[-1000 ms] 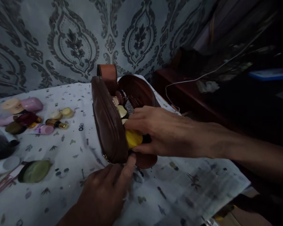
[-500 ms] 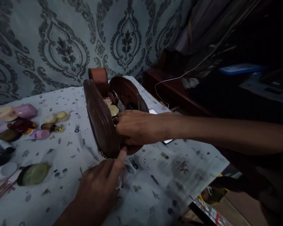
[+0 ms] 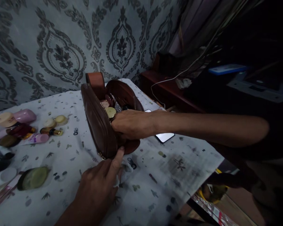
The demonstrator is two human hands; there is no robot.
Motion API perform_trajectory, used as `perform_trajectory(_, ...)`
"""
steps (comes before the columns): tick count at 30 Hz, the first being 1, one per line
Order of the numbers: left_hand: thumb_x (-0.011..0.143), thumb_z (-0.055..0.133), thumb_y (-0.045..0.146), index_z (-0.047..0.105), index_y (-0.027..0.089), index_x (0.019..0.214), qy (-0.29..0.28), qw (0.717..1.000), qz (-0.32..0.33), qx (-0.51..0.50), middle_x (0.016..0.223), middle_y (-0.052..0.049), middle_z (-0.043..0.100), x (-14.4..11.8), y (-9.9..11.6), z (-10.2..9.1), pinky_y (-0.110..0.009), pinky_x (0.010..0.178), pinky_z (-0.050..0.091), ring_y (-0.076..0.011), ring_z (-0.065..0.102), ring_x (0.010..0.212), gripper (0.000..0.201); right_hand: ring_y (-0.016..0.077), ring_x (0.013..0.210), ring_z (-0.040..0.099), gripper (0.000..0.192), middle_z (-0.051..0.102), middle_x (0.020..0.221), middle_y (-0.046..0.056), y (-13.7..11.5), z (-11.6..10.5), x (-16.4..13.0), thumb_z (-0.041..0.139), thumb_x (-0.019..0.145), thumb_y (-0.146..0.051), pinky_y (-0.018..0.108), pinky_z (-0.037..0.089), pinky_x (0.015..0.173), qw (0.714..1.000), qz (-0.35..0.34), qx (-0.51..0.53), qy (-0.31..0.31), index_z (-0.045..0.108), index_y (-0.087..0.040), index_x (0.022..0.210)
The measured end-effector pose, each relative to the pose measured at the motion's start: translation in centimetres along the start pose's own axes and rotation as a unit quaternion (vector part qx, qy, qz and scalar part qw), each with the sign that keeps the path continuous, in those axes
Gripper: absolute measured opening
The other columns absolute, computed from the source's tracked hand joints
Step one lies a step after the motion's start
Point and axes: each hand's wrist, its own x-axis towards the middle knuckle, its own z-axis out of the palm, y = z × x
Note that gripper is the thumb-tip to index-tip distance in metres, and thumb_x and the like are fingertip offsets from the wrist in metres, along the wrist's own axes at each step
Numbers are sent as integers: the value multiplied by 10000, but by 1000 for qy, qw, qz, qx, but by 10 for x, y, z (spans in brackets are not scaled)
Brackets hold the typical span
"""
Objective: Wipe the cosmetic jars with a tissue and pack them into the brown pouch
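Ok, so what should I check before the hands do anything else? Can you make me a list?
1. Bag open: ok, its zipped sides are spread apart.
2. Left hand by the bag: ok, its fingertip is at the near bottom corner.
3. Right hand holding something: cannot tell, its fingertips are hidden in the bag.
4. Phone fully in sight: not ok, the right arm covers part of it.
5. Small bottle with the gold cap standing up: not ok, it lies on its side on the cloth.
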Motion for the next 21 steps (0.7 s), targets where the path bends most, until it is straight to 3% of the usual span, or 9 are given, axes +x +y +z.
perform_trajectory(8,953,390,182,247,170,1515,5,1000,6,-9,797,-37,721,4,-1,-2,-226,518,528,-154,675,603,580,232,872,650,161,720,912,114,-4,0,1,614,848,-118,302,446,693,999,29,-16,-16,715,-103,972)
perform_trajectory(15,973,353,200,213,172,1525,-2,1000,3,4,851,-49,737,3,-2,-5,-244,506,533,-165,692,614,570,185,855,599,140,690,902,94,3,-7,-13,573,849,-36,288,415,738,996,-43,21,72,704,-83,846)
perform_trajectory(21,995,325,204,115,174,1558,8,1000,7,18,847,-43,746,6,1,-7,-246,498,534,-171,709,630,602,153,776,561,196,687,821,43,4,-6,-24,550,857,-14,290,362,718,987,-153,39,1,717,-118,855)
